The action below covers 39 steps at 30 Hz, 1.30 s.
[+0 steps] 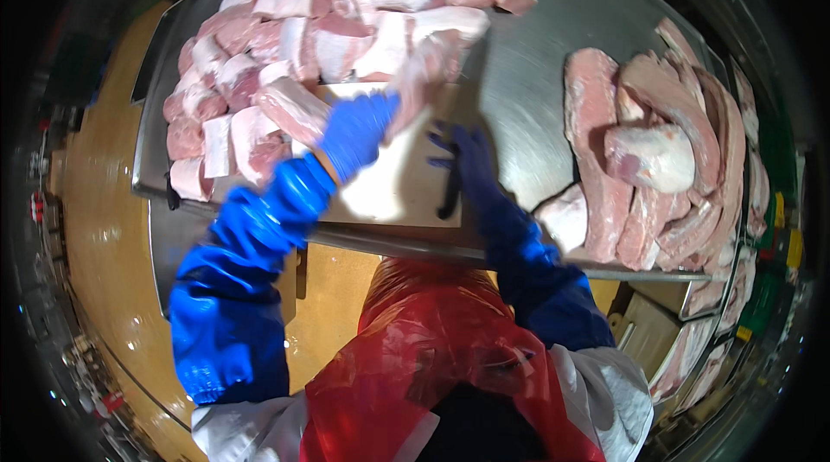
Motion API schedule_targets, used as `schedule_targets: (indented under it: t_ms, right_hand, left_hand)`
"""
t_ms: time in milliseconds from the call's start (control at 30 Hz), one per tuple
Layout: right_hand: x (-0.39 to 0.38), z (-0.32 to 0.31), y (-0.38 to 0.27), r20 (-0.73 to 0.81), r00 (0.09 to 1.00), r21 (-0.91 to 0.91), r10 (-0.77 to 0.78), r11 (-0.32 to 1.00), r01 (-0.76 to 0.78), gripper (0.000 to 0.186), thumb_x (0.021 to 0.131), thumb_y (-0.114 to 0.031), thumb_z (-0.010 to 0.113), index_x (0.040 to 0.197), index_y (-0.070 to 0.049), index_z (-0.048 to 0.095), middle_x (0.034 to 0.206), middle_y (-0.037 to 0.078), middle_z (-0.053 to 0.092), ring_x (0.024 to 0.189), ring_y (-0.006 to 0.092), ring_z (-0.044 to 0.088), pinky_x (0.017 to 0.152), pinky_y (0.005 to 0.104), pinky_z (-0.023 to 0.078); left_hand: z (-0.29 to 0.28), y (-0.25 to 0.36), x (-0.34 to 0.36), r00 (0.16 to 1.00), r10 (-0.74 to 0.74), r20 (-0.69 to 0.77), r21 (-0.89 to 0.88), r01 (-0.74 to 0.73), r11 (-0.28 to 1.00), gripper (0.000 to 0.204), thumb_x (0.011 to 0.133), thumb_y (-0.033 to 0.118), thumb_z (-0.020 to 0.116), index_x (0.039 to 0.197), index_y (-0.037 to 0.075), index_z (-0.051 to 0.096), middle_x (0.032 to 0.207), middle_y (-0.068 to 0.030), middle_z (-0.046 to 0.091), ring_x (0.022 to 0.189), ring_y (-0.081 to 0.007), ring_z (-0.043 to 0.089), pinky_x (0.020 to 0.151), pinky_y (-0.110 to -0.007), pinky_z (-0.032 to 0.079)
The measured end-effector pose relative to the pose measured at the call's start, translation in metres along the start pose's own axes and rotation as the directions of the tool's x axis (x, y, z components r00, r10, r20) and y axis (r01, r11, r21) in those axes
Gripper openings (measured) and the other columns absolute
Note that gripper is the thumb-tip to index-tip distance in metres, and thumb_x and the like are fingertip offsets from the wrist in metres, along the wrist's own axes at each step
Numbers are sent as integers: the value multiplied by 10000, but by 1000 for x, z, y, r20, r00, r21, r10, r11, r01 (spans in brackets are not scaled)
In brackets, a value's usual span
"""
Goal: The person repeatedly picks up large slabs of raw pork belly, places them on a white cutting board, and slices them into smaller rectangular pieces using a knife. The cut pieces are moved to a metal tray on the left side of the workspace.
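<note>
My left hand (359, 133), in a blue glove, is closed on the near end of a pink piece of meat (424, 77), tilted over the board and smeared by motion. To its right, my right hand (469, 159), gloved too, is closed round a knife (450, 194) whose black handle points toward me. The blade is hard to make out. Beneath both hands lies a white cutting board (393, 190). A cut chunk of meat (294, 109) rests against the left side of my left hand.
Several cut meat chunks (233, 82) cover the left and far side of the steel table (519, 108). Long uncut meat strips (596, 159) are heaped at the right, with a pale piece (566, 218) near the front edge. More meat (687, 354) lies on racks beyond the table's right side.
</note>
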State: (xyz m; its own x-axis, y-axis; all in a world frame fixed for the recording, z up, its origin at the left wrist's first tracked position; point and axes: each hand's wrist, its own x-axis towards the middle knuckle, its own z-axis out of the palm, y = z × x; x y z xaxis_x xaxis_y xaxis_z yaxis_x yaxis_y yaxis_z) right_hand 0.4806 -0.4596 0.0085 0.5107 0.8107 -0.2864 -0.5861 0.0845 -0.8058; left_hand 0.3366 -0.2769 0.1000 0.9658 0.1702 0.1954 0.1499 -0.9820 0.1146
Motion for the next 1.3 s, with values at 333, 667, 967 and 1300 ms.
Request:
schedule_targets:
  t_ms: [333, 667, 967, 1300]
  right_hand:
    - [-68, -4, 22, -530, 846, -66, -56, 997, 25, 198, 1018, -199, 459, 1183, -97, 424, 907, 123, 630, 669, 255, 665, 519, 391, 584]
    - [-102, 95, 49, 94, 940, -990, -328, -132, 53, 263, 920, -103, 521, 1176, -50, 510, 789, 202, 606, 685, 411, 623, 597, 483, 513]
    - [-71, 89, 60, -134, 991, -977, 5, -171, -131, 234, 919, -104, 473, 1138, -24, 495, 973, 251, 648, 933, 438, 640, 784, 528, 504]
    - [-269, -16, 43, -161, 979, -987, 122, -37, -158, 222, 1002, -260, 499, 869, -85, 529, 582, 92, 472, 502, 251, 491, 475, 368, 402]
  left_hand:
    - [52, -6, -87, 965, -230, -127, -267, 190, 945, 548, 739, 427, 727, 1150, 80, 624, 960, -199, 608, 891, -375, 608, 797, -479, 500]
    - [49, -13, -160, 951, -293, -103, -208, 267, 941, 1003, 579, 542, 808, 1350, 5, 456, 1168, -217, 547, 1088, -390, 536, 940, -512, 420]
    - [51, 11, -132, 923, -281, 263, -186, 335, 924, 1019, 572, 412, 800, 1429, 48, 386, 1338, -205, 491, 1221, -389, 472, 1015, -532, 367]
    - [84, -49, -110, 847, -489, -209, -87, 482, 872, 907, 635, 380, 758, 1426, 97, 418, 1459, -241, 397, 1311, -400, 415, 1010, -618, 338]
